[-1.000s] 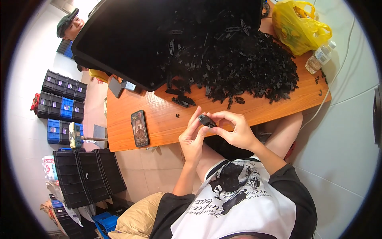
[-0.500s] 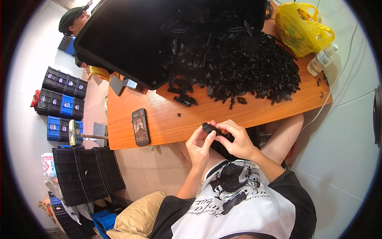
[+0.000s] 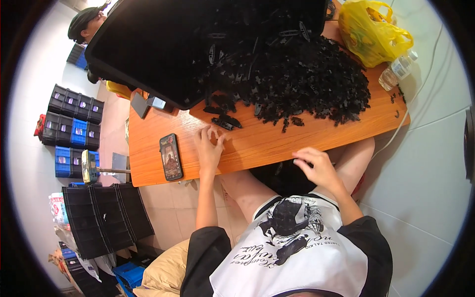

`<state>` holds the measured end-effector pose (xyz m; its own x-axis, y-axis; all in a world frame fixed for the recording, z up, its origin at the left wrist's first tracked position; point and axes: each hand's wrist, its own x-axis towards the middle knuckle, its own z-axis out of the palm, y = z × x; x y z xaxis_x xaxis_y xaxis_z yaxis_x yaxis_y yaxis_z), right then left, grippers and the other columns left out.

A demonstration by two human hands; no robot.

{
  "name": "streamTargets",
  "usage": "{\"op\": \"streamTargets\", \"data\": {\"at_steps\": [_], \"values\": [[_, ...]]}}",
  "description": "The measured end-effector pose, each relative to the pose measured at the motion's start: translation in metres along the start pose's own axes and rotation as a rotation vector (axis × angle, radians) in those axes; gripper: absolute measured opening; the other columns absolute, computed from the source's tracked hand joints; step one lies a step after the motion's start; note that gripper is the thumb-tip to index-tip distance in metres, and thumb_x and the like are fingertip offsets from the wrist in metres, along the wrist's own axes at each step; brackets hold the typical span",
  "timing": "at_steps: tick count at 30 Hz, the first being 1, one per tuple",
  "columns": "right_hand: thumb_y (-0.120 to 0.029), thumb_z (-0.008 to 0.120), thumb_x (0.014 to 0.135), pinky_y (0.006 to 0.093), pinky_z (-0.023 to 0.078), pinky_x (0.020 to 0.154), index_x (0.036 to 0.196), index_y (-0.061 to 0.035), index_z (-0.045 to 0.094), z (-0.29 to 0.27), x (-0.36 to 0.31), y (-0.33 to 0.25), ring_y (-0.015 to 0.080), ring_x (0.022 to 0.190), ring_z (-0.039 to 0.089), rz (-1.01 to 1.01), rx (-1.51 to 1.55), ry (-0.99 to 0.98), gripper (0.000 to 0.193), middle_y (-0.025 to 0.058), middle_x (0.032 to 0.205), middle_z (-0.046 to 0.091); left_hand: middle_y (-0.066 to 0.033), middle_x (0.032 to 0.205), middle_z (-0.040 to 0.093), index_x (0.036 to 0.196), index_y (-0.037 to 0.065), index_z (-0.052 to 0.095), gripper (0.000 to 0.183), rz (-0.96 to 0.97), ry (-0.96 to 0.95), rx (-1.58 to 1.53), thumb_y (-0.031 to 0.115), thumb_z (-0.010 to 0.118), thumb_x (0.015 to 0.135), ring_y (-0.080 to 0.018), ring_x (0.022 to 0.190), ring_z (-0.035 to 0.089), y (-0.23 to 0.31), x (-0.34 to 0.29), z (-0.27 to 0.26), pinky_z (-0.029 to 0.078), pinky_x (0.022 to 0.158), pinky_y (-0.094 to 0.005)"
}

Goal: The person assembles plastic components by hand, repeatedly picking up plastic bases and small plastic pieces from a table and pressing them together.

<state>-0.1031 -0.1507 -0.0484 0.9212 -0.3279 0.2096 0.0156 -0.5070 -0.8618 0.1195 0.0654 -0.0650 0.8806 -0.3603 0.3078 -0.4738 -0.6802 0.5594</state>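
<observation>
Over the wooden table (image 3: pixel 148 171), near its front edge, my left hand (image 3: pixel 210 151) has its thumb and forefinger bent together in a pinch. Whatever it holds, if anything, is too small to make out. Just beyond those fingertips lie a few longer black plastic parts (image 3: pixel 226 122). My right hand (image 3: pixel 316 167) hovers above my lap by the table edge, thumb and fingers slightly apart, with nothing visible in it. A large heap of small black plastic pieces (image 3: pixel 307 81) spreads over the table's far side, spilling from a big black tray (image 3: pixel 143 54).
A phone (image 3: pixel 171 157) lies left of my left hand. On the far right are a yellow plastic bag (image 3: pixel 368 37) and a clear bottle (image 3: pixel 396 72). Black and blue crates (image 3: pixel 74 129) are stacked at left, near another person (image 3: pixel 86 24). Something dark (image 3: pixel 279 178) sits between my knees.
My hands have separated; the black part they held together is no longer visible in them. My left hand moved forward and left onto the table, my right hand to the right.
</observation>
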Motion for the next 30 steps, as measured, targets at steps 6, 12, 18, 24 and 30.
{"op": "streamTargets", "data": {"at_steps": [6, 12, 18, 24, 30], "values": [[-0.001, 0.063, 0.077, 0.0256, 0.049, 0.061, 0.096, 0.0023, 0.062, -0.008, 0.04, 0.017, 0.0202, 0.07, 0.061, 0.095, -0.044, 0.318, 0.019, 0.0123, 0.089, 0.061, -0.0178, 0.098, 0.054, 0.094, 0.001, 0.061, 0.012, 0.038, 0.035, 0.019, 0.004, 0.057, 0.083, -0.0315, 0.084, 0.057, -0.04, -0.008, 0.002, 0.047, 0.072, -0.0379], [-0.001, 0.065, 0.074, 0.0309, 0.049, 0.061, 0.094, 0.0003, 0.062, 0.01, 0.06, 0.046, 0.0242, 0.07, 0.061, -0.019, -0.268, 0.376, 0.02, 0.0117, 0.092, 0.057, -0.0199, 0.115, 0.049, 0.105, 0.001, 0.06, 0.022, 0.017, 0.249, 0.04, 0.006, 0.055, 0.085, -0.0329, 0.086, 0.056, -0.037, 0.02, 0.002, 0.047, 0.074, -0.0371], [-0.003, 0.067, 0.072, 0.0352, 0.048, 0.064, 0.09, -0.0015, 0.064, 0.012, 0.056, 0.047, 0.0283, 0.074, 0.058, -0.169, -0.391, 0.332, 0.018, 0.0122, 0.087, 0.055, -0.0202, 0.124, 0.044, 0.115, 0.001, 0.055, 0.032, 0.221, 0.155, -0.082, 0.005, 0.057, 0.083, -0.0332, 0.097, 0.051, -0.021, 0.009, 0.03, 0.043, 0.083, -0.0402], [0.0, 0.065, 0.075, 0.0345, 0.047, 0.061, 0.095, -0.0006, 0.063, 0.005, 0.053, 0.055, 0.0289, 0.07, 0.057, -0.178, -0.413, 0.331, 0.02, 0.0139, 0.091, 0.052, -0.0157, 0.117, 0.052, 0.102, 0.0, 0.057, 0.028, 0.3, 0.164, -0.023, 0.001, 0.064, 0.075, -0.0333, 0.097, 0.049, -0.019, -0.003, 0.023, 0.042, 0.084, -0.0375], [-0.004, 0.063, 0.076, 0.0374, 0.048, 0.063, 0.097, 0.0007, 0.061, -0.005, 0.059, 0.051, 0.03, 0.074, 0.057, -0.212, -0.591, 0.307, 0.022, 0.0137, 0.086, 0.053, -0.0121, 0.102, 0.06, 0.099, 0.0, 0.055, 0.024, -0.05, -0.057, -0.47, -0.004, 0.064, 0.077, -0.0226, 0.09, 0.057, -0.008, -0.028, 0.018, 0.047, 0.074, -0.028]]}}
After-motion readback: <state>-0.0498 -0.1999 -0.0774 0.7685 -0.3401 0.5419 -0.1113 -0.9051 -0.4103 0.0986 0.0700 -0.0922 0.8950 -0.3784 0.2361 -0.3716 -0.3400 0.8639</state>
